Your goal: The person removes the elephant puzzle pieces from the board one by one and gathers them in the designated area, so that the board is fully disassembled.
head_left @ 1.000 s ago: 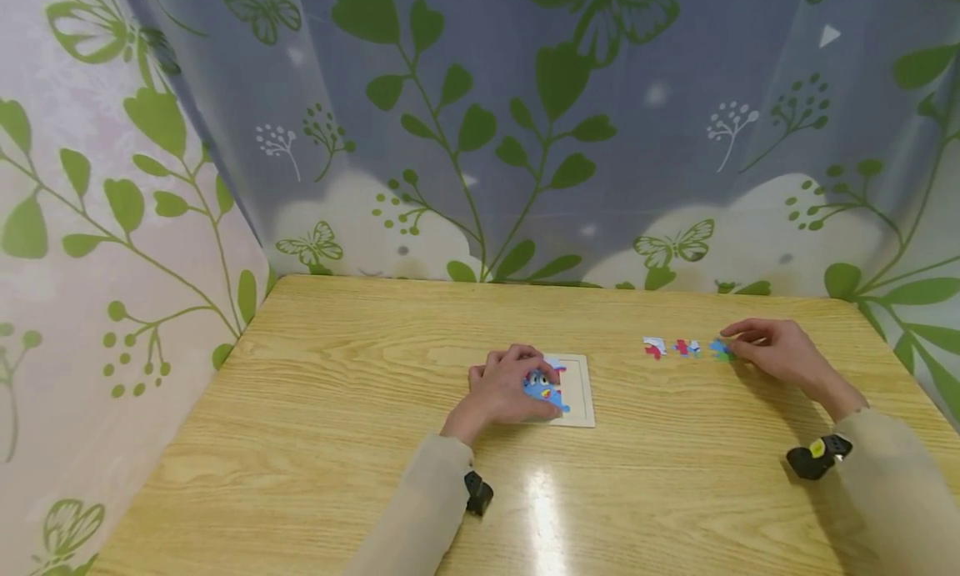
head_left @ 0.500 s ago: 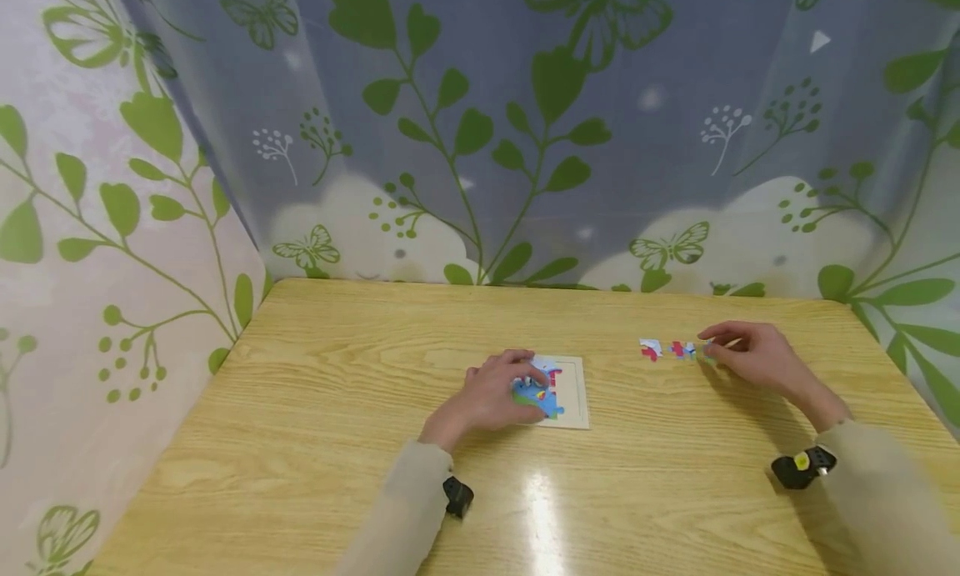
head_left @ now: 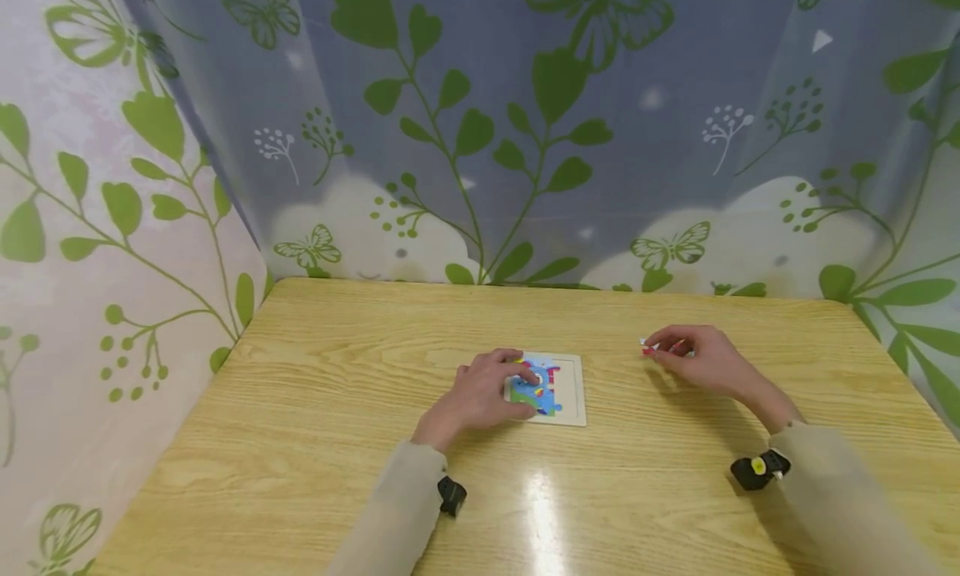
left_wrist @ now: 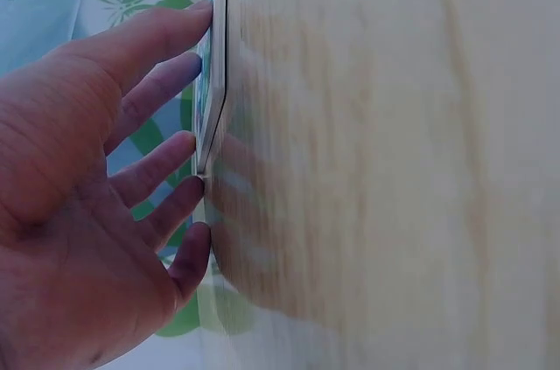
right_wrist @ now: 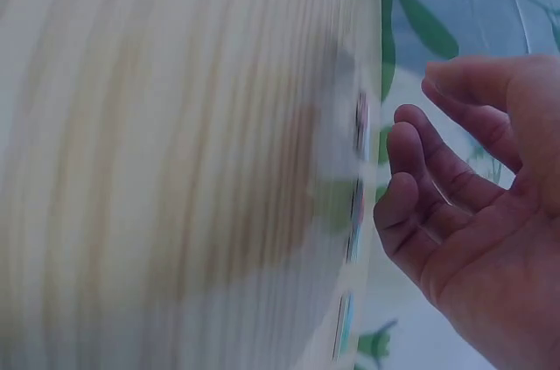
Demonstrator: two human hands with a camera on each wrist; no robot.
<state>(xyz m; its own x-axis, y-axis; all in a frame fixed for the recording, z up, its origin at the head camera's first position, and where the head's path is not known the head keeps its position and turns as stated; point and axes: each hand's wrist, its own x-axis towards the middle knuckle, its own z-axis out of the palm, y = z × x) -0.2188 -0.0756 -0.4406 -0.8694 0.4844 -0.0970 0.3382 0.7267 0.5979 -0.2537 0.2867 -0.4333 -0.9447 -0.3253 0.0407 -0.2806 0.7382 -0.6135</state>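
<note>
My left hand (head_left: 480,397) rests spread over the left side of a jigsaw board (head_left: 574,393), its fingertips touching the assembled picture of a blue cartoon animal (head_left: 546,399). Bare tray shows along the board's right side. In the left wrist view the thumb and fingers (left_wrist: 144,94) meet the board's edge (left_wrist: 219,46). My right hand (head_left: 701,361) hovers with bent fingers over a row of loose jigsaw pieces, holding nothing. A red and white piece (head_left: 646,348) peeks out by its fingertips. The right wrist view shows three pieces, including a blue-edged one (right_wrist: 344,324), lying on the table.
The wooden table (head_left: 337,376) reaches back to a curtain (head_left: 480,142) printed with leaves and butterflies. Another printed cloth (head_left: 112,226) hangs along the left side. Black wrist cameras (head_left: 452,496) sit at both sleeves.
My right hand has moved left along the row, from the blue and green piece to the red and white one. My left hand has slid slightly left together with the board.
</note>
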